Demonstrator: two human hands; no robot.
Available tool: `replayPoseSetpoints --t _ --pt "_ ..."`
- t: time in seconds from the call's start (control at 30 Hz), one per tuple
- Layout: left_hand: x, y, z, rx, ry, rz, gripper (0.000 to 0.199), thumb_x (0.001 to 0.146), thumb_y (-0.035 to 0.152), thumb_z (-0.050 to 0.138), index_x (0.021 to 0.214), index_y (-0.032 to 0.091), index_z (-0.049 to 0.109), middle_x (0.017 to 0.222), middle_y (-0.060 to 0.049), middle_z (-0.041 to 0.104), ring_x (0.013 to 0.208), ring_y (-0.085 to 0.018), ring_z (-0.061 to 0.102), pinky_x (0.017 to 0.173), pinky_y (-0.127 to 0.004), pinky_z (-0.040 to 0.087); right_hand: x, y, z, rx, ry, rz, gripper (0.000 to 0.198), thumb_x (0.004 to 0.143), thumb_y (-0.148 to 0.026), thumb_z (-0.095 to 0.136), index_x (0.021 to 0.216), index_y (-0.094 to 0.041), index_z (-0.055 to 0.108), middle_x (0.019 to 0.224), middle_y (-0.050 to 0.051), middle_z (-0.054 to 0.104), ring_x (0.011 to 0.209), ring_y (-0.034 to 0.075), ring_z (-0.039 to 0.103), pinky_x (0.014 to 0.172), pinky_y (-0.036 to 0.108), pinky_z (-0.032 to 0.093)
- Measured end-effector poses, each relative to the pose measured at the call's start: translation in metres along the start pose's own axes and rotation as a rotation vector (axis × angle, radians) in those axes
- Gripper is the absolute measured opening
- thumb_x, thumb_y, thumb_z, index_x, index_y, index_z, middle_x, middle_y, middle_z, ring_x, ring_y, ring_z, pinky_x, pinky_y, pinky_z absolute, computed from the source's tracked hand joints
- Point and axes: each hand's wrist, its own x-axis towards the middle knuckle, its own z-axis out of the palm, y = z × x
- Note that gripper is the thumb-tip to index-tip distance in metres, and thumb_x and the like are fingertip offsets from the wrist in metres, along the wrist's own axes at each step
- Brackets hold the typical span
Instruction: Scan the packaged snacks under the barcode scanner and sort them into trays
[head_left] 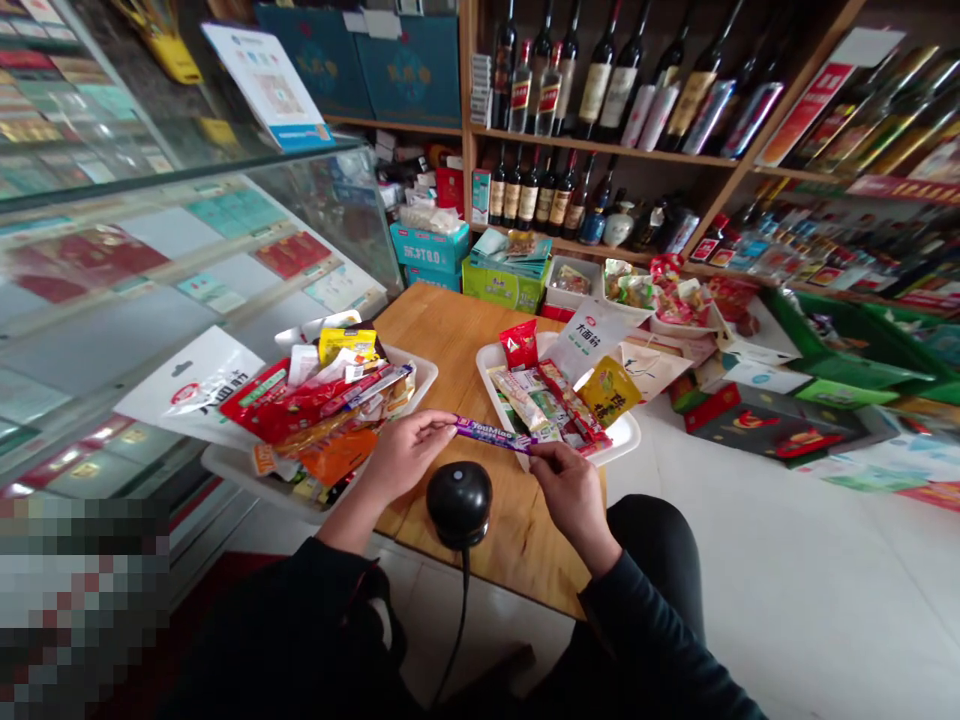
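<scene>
On your left you had a glass display case (187, 176) with flat packs (292, 255) laid out behind the glass, and a tilted sign (262, 80) bearing a square code stood along its top. Ahead of you, a wooden shelf unit (466, 90) held dark wine bottles (598, 85) in two rows, a pair of clear bottles (549, 95) with red labels and a round white jar (619, 226), with blue boxes (409, 75) in its upper left and turquoise boxes (427, 245) and a green box (495, 285) sitting lower down. To your right, green crates (855, 335) and a dark box (720, 430) with red printing showed beyond the pale floor (787, 570).
</scene>
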Motion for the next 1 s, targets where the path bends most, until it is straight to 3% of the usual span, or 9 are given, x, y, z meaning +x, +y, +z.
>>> replayPoseSetpoints --t 0.2,0.43,0.67,0.83,1.0 --pt "0.044 0.019 0.018 0.22 -0.092 0.049 0.028 0.09 0.04 0.065 0.109 0.022 0.074 0.108 -0.008 0.077 0.101 -0.024 0.072 0.095 -0.039 0.056 0.007 0.008 -0.016 -0.016 0.066 -0.03 0.02 0.087 -0.029 0.065 0.1 -0.021 0.078 0.094 0.007 0.077 0.087 0.024 0.071 0.081 0.037 0.055" --pt "0.1 0.021 0.041 0.369 -0.177 0.06 0.03 0.09 0.043 0.063 0.108 0.021 0.073 0.105 -0.006 0.077 0.091 -0.021 0.072 0.087 -0.035 0.056 0.015 0.006 -0.021 -0.05 0.002 -0.163 0.025 0.092 -0.022 0.058 0.108 -0.017 0.076 0.105 0.01 0.075 0.099 0.025 0.069 0.091 0.037 0.053" --pt "0.14 0.014 0.057 0.42 -0.185 0.114 0.033 0.091 0.041 0.061 0.111 0.018 0.073 0.112 -0.008 0.076 0.102 -0.023 0.072 0.094 -0.035 0.055 0.026 0.008 -0.016 -0.082 -0.069 -0.165 0.025 0.091 -0.017 0.057 0.109 -0.018 0.074 0.108 0.012 0.073 0.102 0.026 0.067 0.094 0.038 0.053" --pt "0.147 0.0 0.06 0.444 -0.125 0.067 0.04 0.087 0.036 0.065 0.121 0.016 0.069 0.124 -0.013 0.073 0.113 -0.025 0.07 0.098 -0.036 0.055 0.031 0.013 -0.015 -0.083 -0.084 -0.159 0.022 0.089 -0.016 0.057 0.104 -0.018 0.074 0.107 0.011 0.072 0.1 0.025 0.067 0.091 0.037 0.053" --pt "0.121 0.001 0.051 0.453 -0.129 0.036 0.035 0.089 0.037 0.064 0.12 0.02 0.07 0.122 -0.011 0.074 0.115 -0.025 0.069 0.098 -0.036 0.055 0.035 0.014 -0.018 -0.067 -0.115 -0.175 0.019 0.09 -0.017 0.058 0.101 -0.018 0.073 0.103 0.01 0.072 0.098 0.024 0.067 0.089 0.036 0.053"
